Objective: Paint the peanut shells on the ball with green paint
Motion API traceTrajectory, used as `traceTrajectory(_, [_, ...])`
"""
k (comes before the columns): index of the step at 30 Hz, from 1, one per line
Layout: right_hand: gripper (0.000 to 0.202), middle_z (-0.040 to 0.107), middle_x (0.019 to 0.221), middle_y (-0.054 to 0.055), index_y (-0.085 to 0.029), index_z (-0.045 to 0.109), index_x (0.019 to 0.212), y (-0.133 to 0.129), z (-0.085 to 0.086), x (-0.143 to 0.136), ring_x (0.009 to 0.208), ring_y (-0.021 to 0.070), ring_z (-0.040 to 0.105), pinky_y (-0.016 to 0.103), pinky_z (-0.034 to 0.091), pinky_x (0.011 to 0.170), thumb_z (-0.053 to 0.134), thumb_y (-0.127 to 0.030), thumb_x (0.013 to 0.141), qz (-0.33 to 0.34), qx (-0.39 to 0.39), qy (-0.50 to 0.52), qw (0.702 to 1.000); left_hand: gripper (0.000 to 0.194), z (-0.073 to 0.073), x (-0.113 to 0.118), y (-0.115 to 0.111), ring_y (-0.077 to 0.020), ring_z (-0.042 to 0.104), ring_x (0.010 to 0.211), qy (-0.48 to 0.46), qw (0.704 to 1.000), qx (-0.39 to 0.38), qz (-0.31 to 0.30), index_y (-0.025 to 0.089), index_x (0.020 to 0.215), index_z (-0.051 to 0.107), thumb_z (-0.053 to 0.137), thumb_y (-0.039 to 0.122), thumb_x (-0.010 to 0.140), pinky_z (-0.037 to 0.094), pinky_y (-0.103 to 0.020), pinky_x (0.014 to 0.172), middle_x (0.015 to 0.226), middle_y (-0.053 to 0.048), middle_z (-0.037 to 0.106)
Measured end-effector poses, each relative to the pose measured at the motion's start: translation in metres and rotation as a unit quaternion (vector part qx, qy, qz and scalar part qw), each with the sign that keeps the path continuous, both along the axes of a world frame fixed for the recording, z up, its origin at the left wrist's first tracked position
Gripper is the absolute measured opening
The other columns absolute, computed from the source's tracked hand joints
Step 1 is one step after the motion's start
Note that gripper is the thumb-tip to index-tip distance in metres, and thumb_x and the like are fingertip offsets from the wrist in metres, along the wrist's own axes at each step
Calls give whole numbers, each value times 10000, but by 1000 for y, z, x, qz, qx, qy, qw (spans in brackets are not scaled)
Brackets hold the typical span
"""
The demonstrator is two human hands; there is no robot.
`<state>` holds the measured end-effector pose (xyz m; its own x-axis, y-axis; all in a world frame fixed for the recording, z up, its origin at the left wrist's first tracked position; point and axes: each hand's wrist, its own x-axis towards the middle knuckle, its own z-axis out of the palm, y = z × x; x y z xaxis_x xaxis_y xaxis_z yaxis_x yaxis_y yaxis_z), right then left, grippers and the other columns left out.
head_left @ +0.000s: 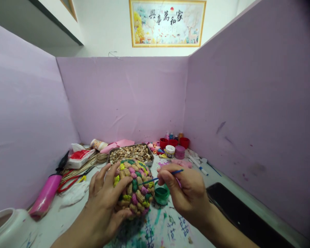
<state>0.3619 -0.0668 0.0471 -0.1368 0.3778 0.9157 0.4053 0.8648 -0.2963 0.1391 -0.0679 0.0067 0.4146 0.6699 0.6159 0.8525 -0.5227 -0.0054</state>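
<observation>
A round ball covered in peanut shells (136, 193) sits in front of me, some shells bare and others painted green, pink or yellow. My left hand (107, 193) grips its left side, thumb low and fingers spread over the top. Pinched in my right hand (184, 187) is a thin blue paintbrush (151, 180), its tip at a green shell on the front of the ball. Just right of the ball stands a small open jar of green paint (161, 193), partly behind the right hand.
A metal tray of peanut shells (130, 153) lies behind the ball. Red cups (184, 142) and paint jars (180, 152) stand back right. Left are red scissors (67, 184), a pink pump (47, 196) and a white pot (18, 227). A black phone-like slab (243, 217) lies right; purple panels (124, 100) enclose the table.
</observation>
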Motion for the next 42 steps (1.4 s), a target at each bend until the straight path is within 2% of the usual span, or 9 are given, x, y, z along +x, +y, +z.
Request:
traceTrajectory(8, [240,630,565,11,-178,587,693,-2,0,-1,514,115,611,209,454,497,444,-130,879,11,-15,-3,1000,543,0,1,0,-420,247,1302,-5,1000,-2,6,298,1171,530,677,231,652,253,-626,1015,1447,-104,313])
traceTrajectory(18, [228,608,558,17,-165,591,691,-2,-2,-3,496,112,573,214,437,493,464,-130,878,16,4,2,1000,575,-1,0,0,-420,244,1306,1,1000,1,5,307,1187,507,678,205,647,250,-626,1015,1443,-103,308])
traceTrajectory(27, [206,641,553,17,-151,624,727,-2,-3,-2,504,118,618,207,470,497,487,-147,881,24,-23,38,999,594,-1,-6,4,-420,232,1310,1,1000,-7,6,317,1198,490,699,221,650,263,-613,1018,1453,-94,288])
traceTrajectory(35, [153,652,610,-24,-186,646,870,1,-1,7,571,106,635,228,510,590,498,-173,906,-4,-43,128,991,595,5,-36,19,-410,233,1324,28,998,-39,26,336,1232,481,711,389,686,270,-621,1009,1453,-92,303])
traceTrajectory(42, [188,711,715,14,-194,659,944,14,-5,10,674,150,674,300,524,663,489,-272,923,-36,-117,139,983,667,18,-75,36,-428,287,1305,77,992,-90,44,314,1298,464,696,470,693,294,-612,999,1458,-117,336])
